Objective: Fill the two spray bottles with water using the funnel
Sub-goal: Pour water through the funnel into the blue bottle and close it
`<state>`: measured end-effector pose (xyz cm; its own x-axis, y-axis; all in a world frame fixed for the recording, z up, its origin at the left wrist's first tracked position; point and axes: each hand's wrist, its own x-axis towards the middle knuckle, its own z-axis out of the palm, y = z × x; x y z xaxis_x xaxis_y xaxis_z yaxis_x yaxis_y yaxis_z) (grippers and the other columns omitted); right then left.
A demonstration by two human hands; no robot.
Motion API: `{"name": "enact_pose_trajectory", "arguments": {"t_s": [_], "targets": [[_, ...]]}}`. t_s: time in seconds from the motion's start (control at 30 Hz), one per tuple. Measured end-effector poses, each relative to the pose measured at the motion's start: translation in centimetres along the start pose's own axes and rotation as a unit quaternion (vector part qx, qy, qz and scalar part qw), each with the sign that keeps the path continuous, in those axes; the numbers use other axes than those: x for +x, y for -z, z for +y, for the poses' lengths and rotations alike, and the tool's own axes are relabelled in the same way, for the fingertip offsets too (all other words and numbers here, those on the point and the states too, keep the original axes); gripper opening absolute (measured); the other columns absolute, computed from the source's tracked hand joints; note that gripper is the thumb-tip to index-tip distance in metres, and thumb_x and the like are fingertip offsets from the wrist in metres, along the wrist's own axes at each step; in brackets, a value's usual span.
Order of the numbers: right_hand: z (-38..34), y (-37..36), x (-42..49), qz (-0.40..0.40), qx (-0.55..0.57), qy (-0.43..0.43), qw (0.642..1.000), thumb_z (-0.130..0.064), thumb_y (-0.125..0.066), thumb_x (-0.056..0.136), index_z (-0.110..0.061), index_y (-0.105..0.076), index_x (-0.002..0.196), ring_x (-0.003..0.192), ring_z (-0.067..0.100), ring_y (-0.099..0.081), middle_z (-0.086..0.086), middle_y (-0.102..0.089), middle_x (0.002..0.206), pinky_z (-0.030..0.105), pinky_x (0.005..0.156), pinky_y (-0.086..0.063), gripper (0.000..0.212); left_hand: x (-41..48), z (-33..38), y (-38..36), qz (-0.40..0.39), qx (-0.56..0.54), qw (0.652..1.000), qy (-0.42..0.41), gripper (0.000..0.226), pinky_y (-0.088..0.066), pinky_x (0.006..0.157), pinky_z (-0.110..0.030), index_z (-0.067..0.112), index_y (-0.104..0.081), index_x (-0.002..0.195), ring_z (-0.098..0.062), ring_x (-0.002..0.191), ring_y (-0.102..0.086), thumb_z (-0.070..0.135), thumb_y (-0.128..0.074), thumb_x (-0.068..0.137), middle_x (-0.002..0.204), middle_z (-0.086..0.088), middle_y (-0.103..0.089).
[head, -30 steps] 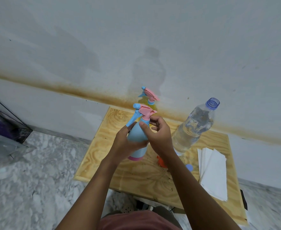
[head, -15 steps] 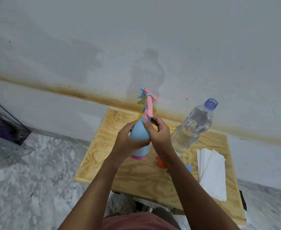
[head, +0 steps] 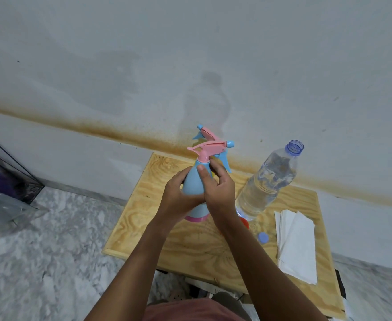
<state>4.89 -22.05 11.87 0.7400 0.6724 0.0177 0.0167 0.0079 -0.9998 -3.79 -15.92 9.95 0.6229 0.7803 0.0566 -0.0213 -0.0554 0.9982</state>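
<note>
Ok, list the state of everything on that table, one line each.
Blue spray bottle: upright, spray head on, gripped by left hand at the body, right hand at the neck.
Second spray bottle: behind it, head on, mostly hidden.
Water bottle: uncapped, holds water.
Bottle cap: off, lying on the table.
Funnel: on the table, only an orange edge shows.
Napkins: stacked, untouched.

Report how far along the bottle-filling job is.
Done: the water bottle stands uncapped, its blue cap on the table. In hand: the left hand grips the blue spray bottle while the right hand pinches its neck below the pink trigger head, still on. Left: both heads off, including the second spray bottle behind, then the funnel and pouring for each.
</note>
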Motion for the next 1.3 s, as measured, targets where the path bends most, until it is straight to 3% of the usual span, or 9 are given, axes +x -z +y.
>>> {"name": "enact_pose_trajectory", "arguments": {"t_s": [0.1,0.4,0.53,0.7,0.83,0.9,1.0,1.13,1.3], "targets": [[-0.1,0.3,0.0,0.008,0.046,-0.020,0.999,-0.026,-0.077,0.085,-0.022,-0.064,0.111,0.095,0.017,-0.070,-0.005,-0.071,0.101,0.032,0.078,-0.061,0.029,-0.1,-0.1,-0.1,-0.013,-0.004,1.000,-0.003,0.055,-0.060,0.070,-0.029,0.041,-0.064,0.109,-0.013,0.095,-0.068,0.019,-0.086,0.064,0.103,0.007,-0.069],[-0.2,2.2,1.1,-0.053,0.016,0.000,0.998,-0.007,-0.067,0.092,-0.009,-0.062,0.104,0.095,0.015,-0.068,-0.001,-0.070,0.097,0.045,0.089,-0.057,0.013,-0.1,-0.5,0.1,-0.033,-0.019,0.999,0.021,0.060,-0.060,0.072,-0.031,0.036,-0.065,0.114,-0.014,0.096,-0.068,0.027,-0.088,0.059,0.103,0.008,-0.070],[-0.6,2.3,1.6,-0.059,-0.025,0.001,0.998,-0.029,-0.079,0.079,-0.020,-0.066,0.112,0.099,0.013,-0.065,-0.008,-0.070,0.102,0.046,0.096,-0.054,0.037,-0.1,-0.8,0.1,-0.030,-0.005,0.999,0.045,0.052,-0.060,0.071,-0.032,0.027,-0.067,0.111,-0.018,0.094,-0.072,0.015,-0.090,0.066,0.101,0.001,-0.073],[-1.8,4.2,2.3,-0.190,-0.068,0.013,0.979,-0.024,-0.063,0.094,-0.023,-0.072,0.112,0.102,0.023,-0.066,0.004,-0.071,0.106,0.044,0.093,-0.052,0.020,-0.1,-0.7,0.7,-0.073,0.007,0.995,0.072,0.052,-0.061,0.082,-0.044,0.028,-0.069,0.108,-0.017,0.095,-0.072,0.029,-0.090,0.061,0.103,0.000,-0.075],[-2.1,5.3,2.7,-0.235,-0.079,0.008,0.969,-0.025,-0.061,0.096,-0.015,-0.070,0.108,0.104,0.025,-0.065,0.011,-0.071,0.106,0.049,0.093,-0.051,0.017,-0.1,-0.5,0.8,-0.106,0.016,0.991,0.081,0.054,-0.060,0.084,-0.041,0.033,-0.069,0.107,-0.013,0.097,-0.071,0.040,-0.088,0.056,0.104,0.004,-0.075],[-2.0,5.2,2.8,-0.233,-0.114,0.022,0.965,-0.031,-0.061,0.095,-0.010,-0.068,0.104,0.091,0.032,-0.063,0.020,-0.067,0.098,0.053,0.085,-0.052,0.024,-0.2,-0.7,0.5,-0.099,0.020,0.992,0.079,0.055,-0.060,0.083,-0.040,0.033,-0.069,0.108,-0.012,0.096,-0.071,0.043,-0.087,0.057,0.104,0.006,-0.074],[-1.3,4.6,2.6,-0.196,-0.129,0.035,0.971,-0.037,-0.064,0.091,-0.028,-0.069,0.104,0.093,0.016,-0.064,-0.009,-0.070,0.093,0.044,0.087,-0.053,0.016,-0.2,-0.9,0.1,-0.080,0.031,0.995,0.049,0.060,-0.060,0.077,-0.033,0.033,-0.067,0.117,-0.010,0.098,-0.070,0.040,-0.088,0.062,0.106,0.006,-0.073],[-0.5,3.7,2.2,-0.114,-0.109,0.035,0.987,-0.039,-0.071,0.082,-0.025,-0.064,0.110,0.100,0.028,-0.063,0.000,-0.070,0.105,0.053,0.090,-0.052,0.032,-0.1,-1.1,-0.2,-0.063,0.048,0.997,0.003,0.058,-0.059,0.073,-0.029,0.032,-0.062,0.122,-0.010,0.098,-0.069,0.025,-0.088,0.071,0.108,0.009,-0.070],[0.0,3.4,2.1,-0.067,-0.133,0.056,0.987,-0.043,-0.067,0.082,-0.029,-0.064,0.106,0.087,0.014,-0.053,0.000,-0.066,0.103,0.025,0.074,-0.042,0.029,0.1,-1.7,-0.5,-0.051,0.065,0.996,-0.023,0.065,-0.061,0.072,-0.031,0.032,-0.060,0.125,-0.011,0.099,-0.068,0.039,-0.085,0.066,0.110,0.006,-0.068]]}}
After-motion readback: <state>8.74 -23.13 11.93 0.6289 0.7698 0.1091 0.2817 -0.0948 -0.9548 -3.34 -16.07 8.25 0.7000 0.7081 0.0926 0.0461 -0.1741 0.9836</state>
